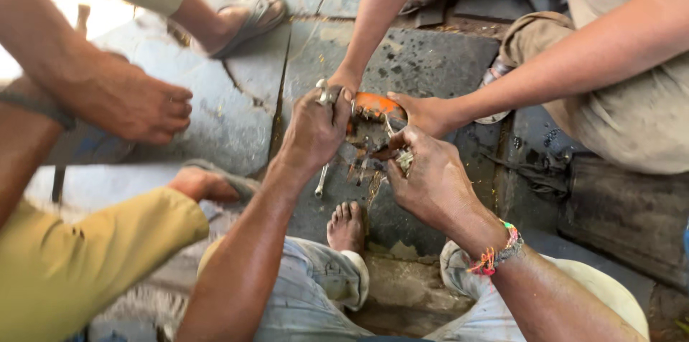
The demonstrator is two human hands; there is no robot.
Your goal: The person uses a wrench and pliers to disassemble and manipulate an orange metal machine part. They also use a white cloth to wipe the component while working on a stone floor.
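My left hand [313, 129] is closed around the shaft of a metal tool [323, 91] whose head sticks up above my knuckles. My right hand [428, 178] pinches a small metal piece [404, 160] at the edge of an orange and grey machine part [375, 106] that rests on the dark stone floor. A colourful thread bracelet [495, 256] circles my right wrist. From across, another person's two hands [423, 114] press on the same part from its far side.
A slim spanner [321, 180] lies on the floor under my left hand, close to my bare foot [347, 226]. At the left, a person in a yellow sleeve [93, 249] and another hand [136, 106] reach in. Sandalled feet [247, 20] stand at the back.
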